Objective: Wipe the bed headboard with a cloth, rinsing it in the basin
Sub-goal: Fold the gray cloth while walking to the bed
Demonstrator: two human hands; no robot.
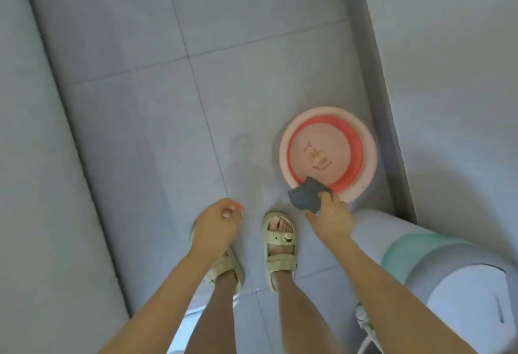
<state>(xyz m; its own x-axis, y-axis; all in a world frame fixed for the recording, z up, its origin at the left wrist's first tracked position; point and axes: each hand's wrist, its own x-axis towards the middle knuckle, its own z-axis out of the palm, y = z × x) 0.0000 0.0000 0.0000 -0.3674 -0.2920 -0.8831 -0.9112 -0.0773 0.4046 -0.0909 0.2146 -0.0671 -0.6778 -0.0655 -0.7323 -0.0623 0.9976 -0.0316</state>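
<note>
The right hand [332, 220] is pinching one crumpled grey-blue cloth [305, 195] between thumb and fingertips. The fabric is bunching in soft folds over the near rim of the basin. The left hand [220, 221] is hanging with its fingers loosely curled and is gripping nothing.

From left to right:
- A pale grey padded surface [30, 171] with a rounded edge is running along the left side.
- Smooth, glossy grey floor tiles [134, 129] with thin grout lines are filling the middle.
- Two cream strapped sandals are standing on the tiles. One [221, 268] is lying partly hidden behind the left forearm, and the other [280, 244] is standing near the cloth-holding hand.
- One round plastic basin [284, 154] is sitting on the floor near the grey baseboard [392, 129]. Its rim is showing pale pink, its inner wall coral, and its bottom is carrying a small printed motif. Whether water is lying in it cannot be told.
- One white cylindrical appliance [462, 297] with a teal band is standing at the lower right.
</note>
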